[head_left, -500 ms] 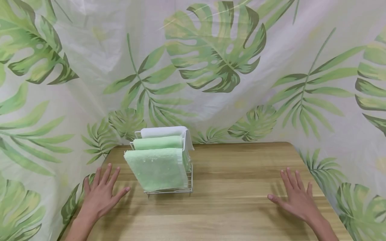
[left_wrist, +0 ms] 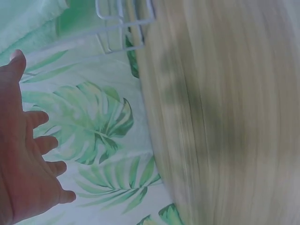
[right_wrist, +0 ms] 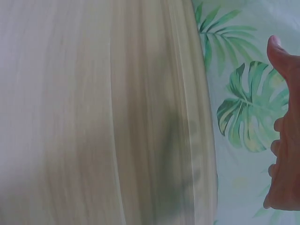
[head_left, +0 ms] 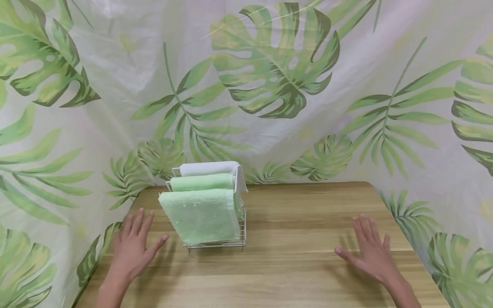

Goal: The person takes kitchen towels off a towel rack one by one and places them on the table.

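A white wire rack (head_left: 244,231) stands left of the table's middle with folded cloths draped over its bars. The front cloth is a light green towel (head_left: 200,216); behind it hang another green towel (head_left: 202,183) and a white towel (head_left: 209,168). To the left of the rack, my left hand (head_left: 132,248) hovers over the table with fingers spread, touching nothing. My right hand (head_left: 371,254) is held above the right side of the table, fingers straight and thumb out, holding nothing. In the left wrist view the rack's wire frame (left_wrist: 124,23) shows at the top.
The wooden table (head_left: 292,273) has rounded far corners. A leaf-printed sheet (head_left: 269,141) hangs behind it and along both sides. The rack is the only object standing on the tabletop.
My right hand has shifted a little to the left, toward the middle. My left hand has moved slightly to the right. Rack and towels stay where they were.
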`<act>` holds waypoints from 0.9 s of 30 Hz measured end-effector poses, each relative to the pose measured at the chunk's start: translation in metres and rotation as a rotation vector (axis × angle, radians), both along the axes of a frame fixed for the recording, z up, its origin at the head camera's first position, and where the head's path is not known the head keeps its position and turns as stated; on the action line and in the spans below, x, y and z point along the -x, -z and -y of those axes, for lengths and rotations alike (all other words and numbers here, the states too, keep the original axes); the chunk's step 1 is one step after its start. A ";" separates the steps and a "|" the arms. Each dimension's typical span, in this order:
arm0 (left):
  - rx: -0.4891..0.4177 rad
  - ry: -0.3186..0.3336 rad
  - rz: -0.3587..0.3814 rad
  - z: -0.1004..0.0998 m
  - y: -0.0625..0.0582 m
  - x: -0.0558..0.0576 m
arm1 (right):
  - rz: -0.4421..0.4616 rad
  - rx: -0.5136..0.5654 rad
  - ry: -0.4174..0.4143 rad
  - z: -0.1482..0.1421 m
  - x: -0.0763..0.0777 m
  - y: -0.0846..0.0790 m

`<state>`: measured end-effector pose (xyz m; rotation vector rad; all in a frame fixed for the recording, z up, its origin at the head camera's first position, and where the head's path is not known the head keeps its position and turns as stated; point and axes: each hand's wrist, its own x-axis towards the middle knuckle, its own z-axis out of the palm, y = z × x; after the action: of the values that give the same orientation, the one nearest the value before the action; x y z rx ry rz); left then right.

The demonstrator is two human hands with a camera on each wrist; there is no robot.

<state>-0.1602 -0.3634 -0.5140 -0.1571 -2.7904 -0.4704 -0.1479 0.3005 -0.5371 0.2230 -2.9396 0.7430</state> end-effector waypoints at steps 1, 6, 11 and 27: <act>-0.023 0.006 -0.014 -0.002 0.001 0.000 | -0.001 0.005 -0.001 0.003 0.001 0.000; -0.150 0.031 -0.108 -0.012 0.004 0.000 | -0.014 0.019 -0.002 0.016 0.002 0.001; -0.280 0.031 -0.180 -0.017 0.002 -0.002 | -0.037 0.048 -0.007 0.029 0.003 0.001; -0.558 0.105 -0.528 -0.044 -0.031 0.016 | -0.057 0.219 -0.056 0.070 0.007 -0.003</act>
<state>-0.1767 -0.3190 -0.4828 -0.2561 -2.0606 -1.0388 -0.1548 0.2300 -0.5338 0.3033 -2.7801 1.0397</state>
